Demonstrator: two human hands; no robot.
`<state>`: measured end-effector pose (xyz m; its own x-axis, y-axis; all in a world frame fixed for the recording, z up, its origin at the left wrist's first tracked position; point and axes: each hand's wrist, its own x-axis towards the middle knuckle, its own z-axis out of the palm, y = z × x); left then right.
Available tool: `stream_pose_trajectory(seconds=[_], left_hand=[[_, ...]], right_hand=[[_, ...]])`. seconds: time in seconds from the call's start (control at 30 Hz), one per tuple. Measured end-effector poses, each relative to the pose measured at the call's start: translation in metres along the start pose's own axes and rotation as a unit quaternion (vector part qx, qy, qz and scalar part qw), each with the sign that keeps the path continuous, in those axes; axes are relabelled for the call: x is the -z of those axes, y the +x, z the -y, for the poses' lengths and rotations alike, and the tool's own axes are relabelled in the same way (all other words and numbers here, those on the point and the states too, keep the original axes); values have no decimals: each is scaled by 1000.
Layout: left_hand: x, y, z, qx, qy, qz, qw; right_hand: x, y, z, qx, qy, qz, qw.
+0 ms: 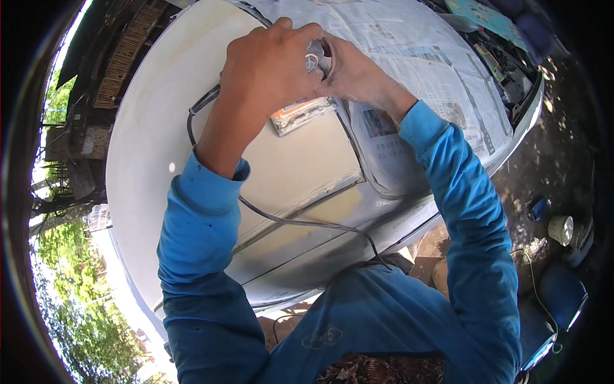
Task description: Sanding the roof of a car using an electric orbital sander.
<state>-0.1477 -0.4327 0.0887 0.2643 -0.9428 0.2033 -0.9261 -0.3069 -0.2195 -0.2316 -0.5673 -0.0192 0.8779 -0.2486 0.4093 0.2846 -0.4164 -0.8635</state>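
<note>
My left hand [272,64] and my right hand [358,73] are closed around a grey power sander [316,59], and their fingers hide much of its body. Beneath them, the tool's dusty rectangular base [300,118], with some orange on it, rests on a pale cream-white car body panel [160,128]. A dark cord [300,223] runs from behind my left forearm across the panel and down toward my legs. Just right of the sander, newspaper sheets [435,77] cover a large part of the car.
An open engine bay [499,70] shows at the upper right. On the ground at the right are a white bucket [560,230], a small blue object [538,208], dark blue chair-like shapes [561,297] and a pale cable. Dark wooden structures [86,144] and sunlit foliage [73,275] lie left of the car.
</note>
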Motion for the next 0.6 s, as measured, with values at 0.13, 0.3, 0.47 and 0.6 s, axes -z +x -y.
stream_pose_trajectory(seconds=[0.13,0.3,0.47,0.6], left_hand=[[12,-24,-29,2,-3,10,1000],[26,-54,-62,-10,-4,13,1000],[30,-70,-69,-16,-15,10,1000],[26,-73,-50,-4,-12,-13,1000]], right_hand=[[-4,-34,15,0,3,-18,1000],[-6,-78,32,-36,1,-7,999],[-12,-95,40,-22,-32,-22,999],[-19,-74,41,-34,-54,6,998]])
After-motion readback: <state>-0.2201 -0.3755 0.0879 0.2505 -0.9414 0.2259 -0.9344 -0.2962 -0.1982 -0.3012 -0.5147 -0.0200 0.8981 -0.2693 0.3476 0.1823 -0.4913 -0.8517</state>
